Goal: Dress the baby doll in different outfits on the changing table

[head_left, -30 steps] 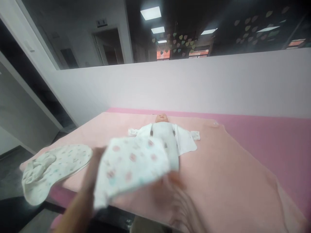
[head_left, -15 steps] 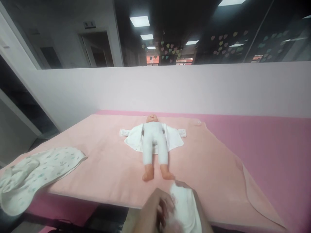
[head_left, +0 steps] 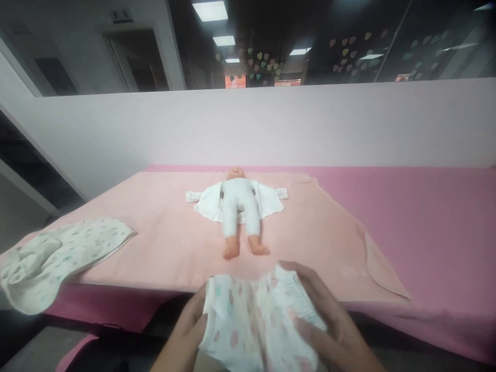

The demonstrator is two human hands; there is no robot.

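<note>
In front of me, at the near edge of the table, I hold a white diaper point(head_left: 242, 315) printed with pinkish and green spots. It is spread partly open, with gathered elastic along its right side. My left hand point(head_left: 194, 315) grips its left edge, and my right hand point(head_left: 321, 310) holds the right edge with the thumb on top. Beyond it a baby doll point(head_left: 240, 199) lies on its back, feet towards me. The doll's white jacket point(head_left: 209, 202) is spread out to both sides beneath its body.
A peach-coloured mat point(head_left: 163, 243) covers much of the pink table point(head_left: 434, 232), its right corner folded over. At the left, a patterned white cloth point(head_left: 73, 253) hangs over the near edge. A white wall point(head_left: 271, 129) with a window above stands behind.
The diaper has been unfolded from a narrow white bundle and now spans both hands. My left hand has moved left to its edge. The view has tipped slightly downward.
</note>
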